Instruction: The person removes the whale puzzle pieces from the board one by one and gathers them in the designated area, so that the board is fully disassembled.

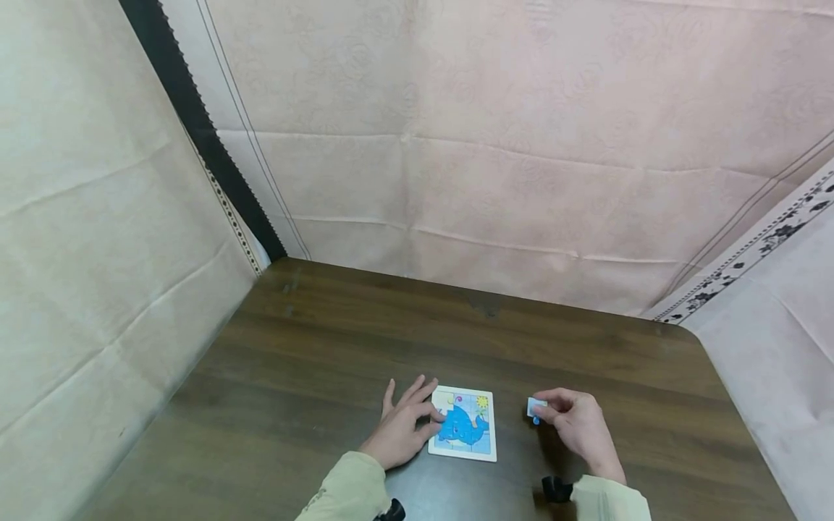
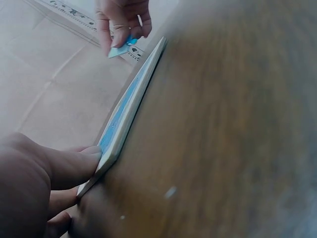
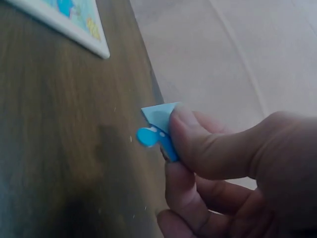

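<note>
A jigsaw puzzle (image 1: 483, 455) in a white frame lies on the table, its picture a blue whale with a yellow sun. At its left edge, my left hand (image 1: 405, 428) grips the frame between thumb and index finger; the other fingers spread away. The left wrist view shows the thumb (image 2: 81, 166) on the frame's border. To the right of the puzzle, my right hand (image 1: 578, 422) pinches a puzzle piece (image 3: 159, 117) between thumb and fingers. This piece is light blue with a brighter blue rounded tab, and part of it is hidden by the thumb.
The brown wooden table (image 1: 313, 340) ends at a back edge against a pale cloth wall (image 1: 489, 181). More cloth hangs along the left and right sides. A black band (image 1: 202, 123) runs down the back left corner.
</note>
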A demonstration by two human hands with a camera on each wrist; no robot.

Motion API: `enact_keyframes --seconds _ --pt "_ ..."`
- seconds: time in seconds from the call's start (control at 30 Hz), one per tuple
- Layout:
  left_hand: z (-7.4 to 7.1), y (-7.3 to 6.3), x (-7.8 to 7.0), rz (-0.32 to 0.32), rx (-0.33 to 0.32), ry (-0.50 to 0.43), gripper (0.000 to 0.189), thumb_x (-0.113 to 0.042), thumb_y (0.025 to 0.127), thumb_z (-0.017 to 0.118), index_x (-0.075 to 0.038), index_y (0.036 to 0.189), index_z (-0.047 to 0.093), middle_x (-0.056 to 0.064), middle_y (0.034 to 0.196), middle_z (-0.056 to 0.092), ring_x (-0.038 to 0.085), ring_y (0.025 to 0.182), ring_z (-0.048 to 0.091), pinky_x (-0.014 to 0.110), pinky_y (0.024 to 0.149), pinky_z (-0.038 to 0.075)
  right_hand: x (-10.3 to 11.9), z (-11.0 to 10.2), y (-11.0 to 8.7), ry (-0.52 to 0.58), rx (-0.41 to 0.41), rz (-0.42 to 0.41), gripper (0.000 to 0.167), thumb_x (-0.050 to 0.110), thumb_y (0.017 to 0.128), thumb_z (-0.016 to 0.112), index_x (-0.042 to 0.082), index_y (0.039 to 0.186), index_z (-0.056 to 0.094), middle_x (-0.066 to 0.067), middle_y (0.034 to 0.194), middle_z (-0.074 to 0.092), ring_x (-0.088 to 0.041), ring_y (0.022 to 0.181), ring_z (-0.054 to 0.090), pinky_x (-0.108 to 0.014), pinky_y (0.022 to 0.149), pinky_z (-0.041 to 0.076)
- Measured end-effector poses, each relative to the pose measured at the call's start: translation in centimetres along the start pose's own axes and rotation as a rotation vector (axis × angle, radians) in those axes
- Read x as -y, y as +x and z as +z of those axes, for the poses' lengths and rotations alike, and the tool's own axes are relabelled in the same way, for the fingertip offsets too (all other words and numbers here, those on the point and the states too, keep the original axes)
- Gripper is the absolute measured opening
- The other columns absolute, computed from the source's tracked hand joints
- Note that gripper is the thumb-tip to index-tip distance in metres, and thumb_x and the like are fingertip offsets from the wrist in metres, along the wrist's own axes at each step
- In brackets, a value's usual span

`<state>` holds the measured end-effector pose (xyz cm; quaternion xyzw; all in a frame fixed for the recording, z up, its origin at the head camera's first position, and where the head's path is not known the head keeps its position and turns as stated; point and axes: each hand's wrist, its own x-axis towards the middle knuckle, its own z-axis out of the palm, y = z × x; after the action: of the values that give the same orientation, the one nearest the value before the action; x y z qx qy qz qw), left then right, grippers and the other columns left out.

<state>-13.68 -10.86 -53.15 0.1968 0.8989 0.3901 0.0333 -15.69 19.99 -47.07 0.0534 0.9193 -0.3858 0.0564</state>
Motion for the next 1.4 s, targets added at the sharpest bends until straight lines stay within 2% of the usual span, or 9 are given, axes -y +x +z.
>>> enact_keyframes --seconds 0.2,0.33,0.53,0.93,1.4 --pt "-0.1 0.0 -0.1 0.006 -0.006 0.001 0.004 -0.025 0.092 0.069 -0.028 0.094 0.071 0.001 0.155 0.036 0.026 0.147 0.019 0.065 0.109 -0.011 -0.7 0.4 0.3 0.001 0.016 0.028 0.020 0.016 0.085 0.076 0.007 0.102 0.072 -0.002 0.079 0.062 -0.018 0.071 0.053 -0.028 0.057 0.044" --pt "-0.1 0.0 -0.2 0.003 -0.007 -0.004 0.004 -0.025 0.091 0.069 -0.028 0.094 0.070 0.002 0.154 0.037 0.027 0.146 0.020 0.065 0.109 -0.010 -0.8 0.7 0.4 0.007 0.030 0.054 0.021 0.017 0.084 0.077 0.003 0.098 0.069 -0.004 0.080 0.064 -0.017 0.069 0.055 -0.029 0.057 0.046" --pt "-0.2 0.0 -0.3 -0.010 -0.001 -0.002 0.004 -0.025 0.091 0.070 -0.029 0.094 0.070 0.001 0.154 0.037 0.026 0.147 0.020 0.065 0.109 -0.010 -0.9 1.0 0.5 -0.013 0.015 0.028 0.020 0.017 0.082 0.079 0.003 0.093 0.070 -0.004 0.079 0.064 -0.017 0.068 0.055 -0.029 0.056 0.046" --pt "-0.3 0.0 -0.5 -0.020 0.009 0.011 0.006 -0.025 0.091 0.069 -0.029 0.096 0.071 0.000 0.155 0.035 0.025 0.147 0.020 0.065 0.109 -0.009 -0.9 1.2 0.8 -0.079 0.022 0.060 0.023 0.015 0.082 0.079 0.001 0.095 0.069 -0.005 0.080 0.062 -0.019 0.069 0.053 -0.031 0.056 0.045" --pt "0.0 0.1 -0.2 -0.025 0.001 0.005 0.006 -0.026 0.091 0.069 -0.030 0.094 0.069 -0.001 0.155 0.034 0.024 0.147 0.019 0.064 0.109 -0.010 -1.4 1.2 0.9 -0.064 0.024 0.091 0.026 0.018 0.081 0.080 0.001 0.097 0.070 -0.005 0.081 0.063 -0.019 0.069 0.055 -0.031 0.058 0.046"
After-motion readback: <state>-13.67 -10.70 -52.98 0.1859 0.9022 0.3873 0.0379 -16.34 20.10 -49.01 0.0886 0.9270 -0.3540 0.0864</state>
